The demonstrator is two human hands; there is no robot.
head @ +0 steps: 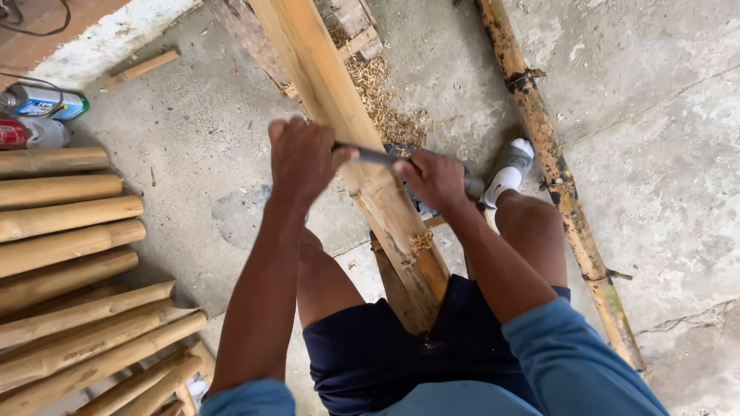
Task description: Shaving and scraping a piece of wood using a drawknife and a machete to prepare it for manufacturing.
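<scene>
A long pale wooden pole (324, 85) runs from the top of the view down between my legs. A dark metal blade (379, 156) lies across it. My left hand (302, 160) is closed around the blade's left end, on the left side of the pole. On the right side, my right hand (435, 179) grips the other end. A small curl of shavings (422, 241) clings to the pole just below the blade.
Several peeled bamboo poles (65, 254) lie stacked at the left. A mottled, unpeeled bamboo pole (556, 181) lies on the concrete floor at the right, beside my white shoe (509, 171). A heap of shavings (385, 108) lies ahead. Cans (38, 100) stand at far left.
</scene>
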